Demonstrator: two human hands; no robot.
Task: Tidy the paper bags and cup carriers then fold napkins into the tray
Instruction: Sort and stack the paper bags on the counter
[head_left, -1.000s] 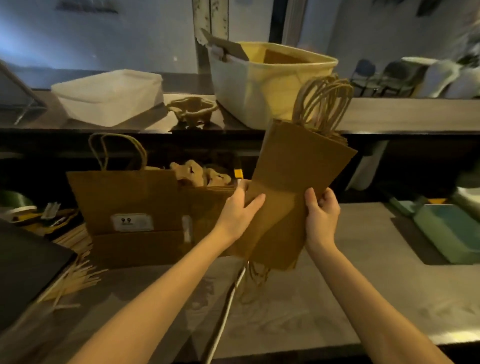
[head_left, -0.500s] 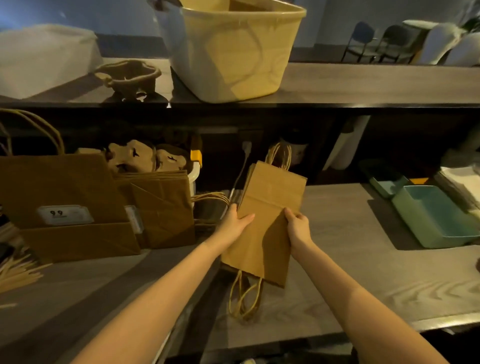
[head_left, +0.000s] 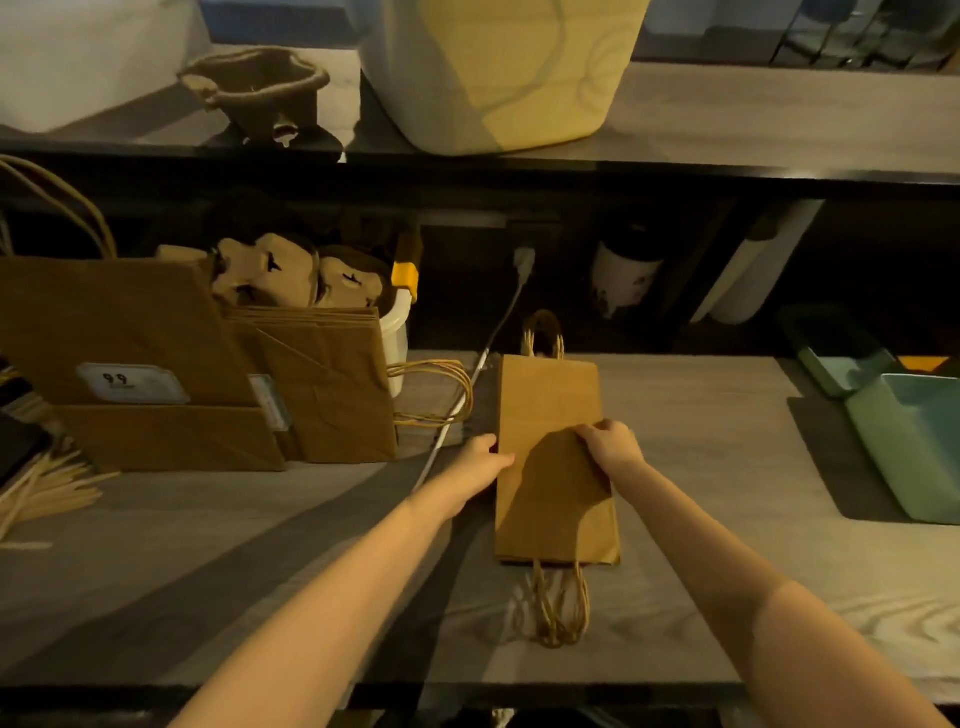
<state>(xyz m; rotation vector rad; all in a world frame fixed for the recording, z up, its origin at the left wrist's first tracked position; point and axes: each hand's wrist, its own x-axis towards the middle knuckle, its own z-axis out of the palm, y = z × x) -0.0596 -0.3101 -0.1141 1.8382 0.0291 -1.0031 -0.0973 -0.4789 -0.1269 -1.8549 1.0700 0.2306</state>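
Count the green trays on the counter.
2. One pale green plastic tray lies at the counter's right edge; a darker green plastic tray sits behind it. Others may lie out of frame.

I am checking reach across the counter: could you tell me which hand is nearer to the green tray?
Right. The right hand rests on the paper bags, on the side facing the green tray; the left hand is at their far edge.

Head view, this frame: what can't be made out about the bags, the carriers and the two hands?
- Flat paper bags: how many are stacked is hidden; only the top one shows.
- Right hand: fingertips curl at the bag's edge; the grip underneath is hidden.
- Left hand: rests against the bags' left edge; its palm is unseen.
- Cup carriers: partly hidden behind the upright bags; count unclear.
- Label: small print unreadable.
- Yellow tub: top cut off by the frame edge.
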